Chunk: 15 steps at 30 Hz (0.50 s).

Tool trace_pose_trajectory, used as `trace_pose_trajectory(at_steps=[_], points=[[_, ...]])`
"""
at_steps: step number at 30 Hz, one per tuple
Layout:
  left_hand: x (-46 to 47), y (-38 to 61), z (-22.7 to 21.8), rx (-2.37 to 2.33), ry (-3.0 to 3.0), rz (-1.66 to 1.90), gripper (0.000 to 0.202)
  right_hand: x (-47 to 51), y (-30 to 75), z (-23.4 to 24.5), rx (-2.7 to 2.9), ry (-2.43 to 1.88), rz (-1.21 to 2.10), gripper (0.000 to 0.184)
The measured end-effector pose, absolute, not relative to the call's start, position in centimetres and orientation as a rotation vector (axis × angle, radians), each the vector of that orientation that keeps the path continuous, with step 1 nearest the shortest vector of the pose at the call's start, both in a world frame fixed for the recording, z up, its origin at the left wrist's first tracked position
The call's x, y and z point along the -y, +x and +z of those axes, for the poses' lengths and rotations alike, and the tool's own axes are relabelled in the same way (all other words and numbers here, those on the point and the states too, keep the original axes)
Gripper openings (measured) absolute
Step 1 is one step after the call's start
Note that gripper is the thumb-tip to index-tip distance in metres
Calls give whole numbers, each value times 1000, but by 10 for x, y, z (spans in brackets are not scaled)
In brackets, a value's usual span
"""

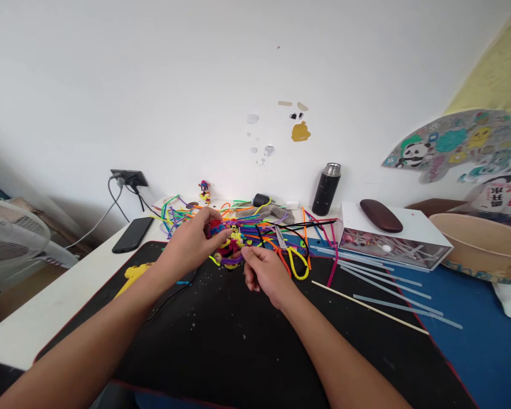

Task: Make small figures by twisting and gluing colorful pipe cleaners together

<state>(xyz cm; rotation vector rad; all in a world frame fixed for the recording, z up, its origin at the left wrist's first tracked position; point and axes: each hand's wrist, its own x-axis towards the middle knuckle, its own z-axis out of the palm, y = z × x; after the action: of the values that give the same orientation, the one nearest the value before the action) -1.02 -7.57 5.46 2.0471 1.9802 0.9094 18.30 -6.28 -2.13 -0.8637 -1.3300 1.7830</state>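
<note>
My left hand (pixel 196 238) is curled round a small pipe-cleaner figure (pixel 235 234) in yellow, maroon, red and blue, its fingers partly covering it. A purple pipe cleaner (pixel 232 261) bends along the figure's lower side. At the end of this strip, the thumb and forefinger of my right hand (pixel 266 272) are pinched together. Scissors (pixel 298 264) with orange and yellow handles lie just beyond my right hand. Behind both hands spreads a loose heap of coloured pipe cleaners (pixel 255 225).
A black mat (pixel 221 346) covers the desk. To the right lie a wooden stick (pixel 370 307), clear glue sticks (pixel 402 284), a white box (pixel 400 238) and a round tub (pixel 485 241). A phone (pixel 132 234) rests left; a black flask (pixel 326 190) stands by the wall.
</note>
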Motion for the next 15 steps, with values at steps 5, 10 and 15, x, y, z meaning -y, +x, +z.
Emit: trace_pose_trajectory(at_steps=[5, 10, 15], points=[[75, -12, 53, -1945, 2039, 903, 38, 63, 183, -23, 1345, -853, 1797, 48], [57, -25, 37, -1806, 1991, 809, 43, 62, 187, -16, 1291, -850, 1759, 50], [37, -24, 15, -1703, 2022, 519, 44, 58, 194, -7, 1169, -833, 1712, 53]])
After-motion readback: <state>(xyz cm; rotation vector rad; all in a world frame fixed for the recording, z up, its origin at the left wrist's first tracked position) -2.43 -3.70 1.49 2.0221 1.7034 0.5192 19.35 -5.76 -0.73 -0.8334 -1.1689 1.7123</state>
